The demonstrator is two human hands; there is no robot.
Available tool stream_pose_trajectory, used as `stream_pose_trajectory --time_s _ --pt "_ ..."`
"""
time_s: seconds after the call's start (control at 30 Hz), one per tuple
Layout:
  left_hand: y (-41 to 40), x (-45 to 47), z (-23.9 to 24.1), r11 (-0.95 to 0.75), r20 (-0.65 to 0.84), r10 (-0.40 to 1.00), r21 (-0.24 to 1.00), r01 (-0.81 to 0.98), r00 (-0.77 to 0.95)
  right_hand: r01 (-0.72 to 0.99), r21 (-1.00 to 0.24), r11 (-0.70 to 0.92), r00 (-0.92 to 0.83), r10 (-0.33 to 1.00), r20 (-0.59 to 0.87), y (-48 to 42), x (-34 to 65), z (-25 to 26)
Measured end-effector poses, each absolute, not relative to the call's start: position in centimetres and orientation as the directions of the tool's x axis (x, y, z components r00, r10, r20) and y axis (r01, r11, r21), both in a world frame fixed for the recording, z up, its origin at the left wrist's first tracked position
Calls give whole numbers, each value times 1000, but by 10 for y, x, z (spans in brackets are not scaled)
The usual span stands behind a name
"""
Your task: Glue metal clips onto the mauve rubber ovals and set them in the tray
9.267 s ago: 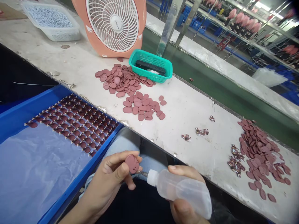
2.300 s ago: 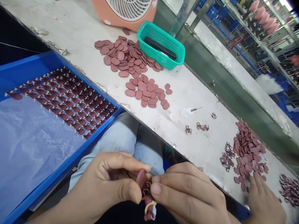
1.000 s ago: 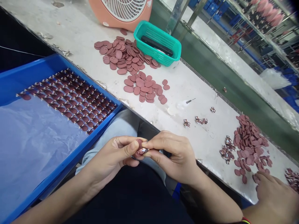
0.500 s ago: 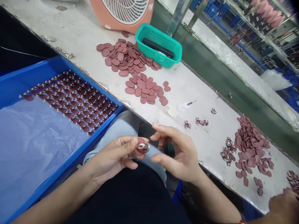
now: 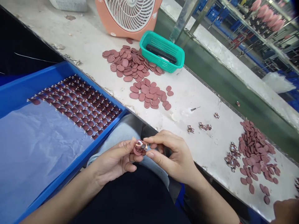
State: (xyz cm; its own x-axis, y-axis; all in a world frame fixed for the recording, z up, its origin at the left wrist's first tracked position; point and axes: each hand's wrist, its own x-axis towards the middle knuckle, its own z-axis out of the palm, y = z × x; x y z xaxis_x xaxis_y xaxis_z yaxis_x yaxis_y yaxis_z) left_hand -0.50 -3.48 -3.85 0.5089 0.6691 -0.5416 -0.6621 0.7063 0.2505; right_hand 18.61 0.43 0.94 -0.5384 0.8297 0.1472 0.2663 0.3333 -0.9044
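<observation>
My left hand [image 5: 114, 160] pinches a small maroon oval piece [image 5: 139, 147] with a tiny decorated part on top of it, held over my lap. My right hand [image 5: 174, 157] meets it from the right, thumb and forefinger closed on the same piece. To the left lies a blue tray [image 5: 28, 90] lined with plastic film, where several finished pieces [image 5: 77, 104] sit in rows. Loose maroon ovals lie in a pile [image 5: 130, 63] and a smaller group [image 5: 150, 95] on the white bench [image 5: 193, 93].
A teal basket [image 5: 163, 56] and an orange fan [image 5: 130, 15] stand at the back of the bench. Another pile of ovals [image 5: 257, 152] and small decorated parts [image 5: 231, 157] lie to the right. Another person's hand [image 5: 286, 211] shows at the lower right corner.
My right hand, open half a second ago, has closed again on the piece in my left hand. The other person's hand has drawn back toward the lower right corner.
</observation>
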Motion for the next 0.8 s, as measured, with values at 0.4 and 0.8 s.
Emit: stream_pose_trajectory --time_s 0.4,0.8 --pt "-34 -24 -37 615 -572 752 432 -660 326 284 -821 495 -481 815 325 11 155 -2" --pt "-40 -50 -36 188 -350 839 905 -382 -416 364 -360 859 -504 506 700 21 75 -38"
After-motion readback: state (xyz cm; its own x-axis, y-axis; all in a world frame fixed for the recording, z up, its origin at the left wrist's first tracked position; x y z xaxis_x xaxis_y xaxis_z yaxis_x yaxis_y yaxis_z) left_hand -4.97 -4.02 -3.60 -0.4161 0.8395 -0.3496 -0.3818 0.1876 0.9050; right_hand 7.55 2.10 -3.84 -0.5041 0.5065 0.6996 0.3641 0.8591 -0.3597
